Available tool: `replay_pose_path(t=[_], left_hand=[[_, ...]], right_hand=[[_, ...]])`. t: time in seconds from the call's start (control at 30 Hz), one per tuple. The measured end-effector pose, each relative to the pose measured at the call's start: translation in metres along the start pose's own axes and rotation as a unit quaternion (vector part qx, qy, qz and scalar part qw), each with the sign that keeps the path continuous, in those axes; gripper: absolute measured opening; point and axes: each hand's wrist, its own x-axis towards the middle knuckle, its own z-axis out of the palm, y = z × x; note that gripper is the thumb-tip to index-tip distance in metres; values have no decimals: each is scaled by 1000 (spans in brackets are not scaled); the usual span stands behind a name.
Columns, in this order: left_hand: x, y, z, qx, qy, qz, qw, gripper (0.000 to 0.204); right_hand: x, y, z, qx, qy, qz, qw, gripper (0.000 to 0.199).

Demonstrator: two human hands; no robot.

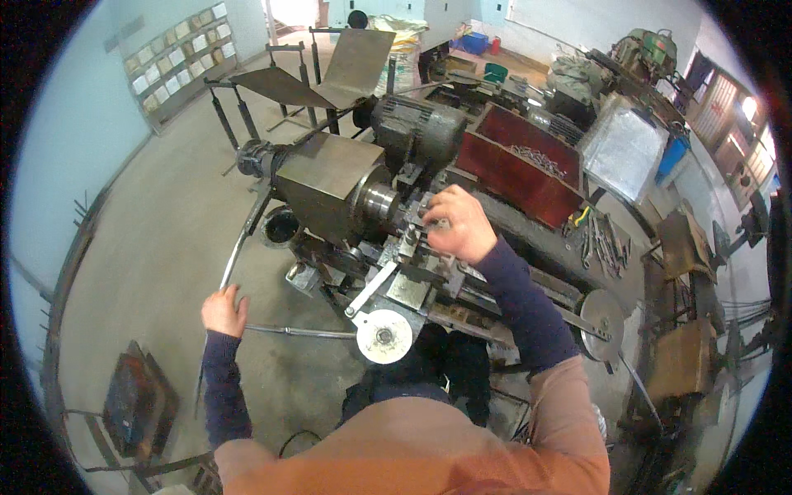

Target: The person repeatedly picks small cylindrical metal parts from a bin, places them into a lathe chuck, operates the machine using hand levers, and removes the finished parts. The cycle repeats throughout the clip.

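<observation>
In front of me stands a small metal lathe with a boxy headstock (330, 177) and a shiny round chuck (379, 202). My left hand (223, 312) is closed around the lower end of a long metal lever (237, 252), which slopes down from the headstock's left end. My right hand (462, 224) is over the tool carriage (410, 243), just right of the chuck. Its fingers are curled together; what lies between them is too small to make out. Below the carriage is a pale round disc (384, 336), with a flat link arm (371, 289) and a rod handle (301, 332) attached.
Behind the lathe sit a motor (421, 124) and a dark red tray (516, 169) holding small metal parts. Wrenches (604, 241) lie to the right, beyond a handwheel (602, 324). Metal stands (285, 82) rise at the far left; a stool-like object (136, 404) is at lower left.
</observation>
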Motion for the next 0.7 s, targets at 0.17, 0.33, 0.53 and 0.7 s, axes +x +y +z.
replay_pose_path(t=[0.17, 0.33, 0.53, 0.7], left_hand=[[16, 155, -3, -465, -82, 166, 866, 21], [-3, 252, 10, -537, -186, 231, 789, 22], [-34, 271, 19, -638, -272, 209, 689, 24], [-50, 266, 23, -685, -350, 170, 616, 30]], right_hand=[[-57, -72, -14, 40, 9, -25, 999, 26], [-95, -110, -34, 6, 10, 16, 1000, 27], [-126, -136, -51, 13, 61, 57, 996, 21], [-142, -156, -46, 53, 78, 104, 990, 34]])
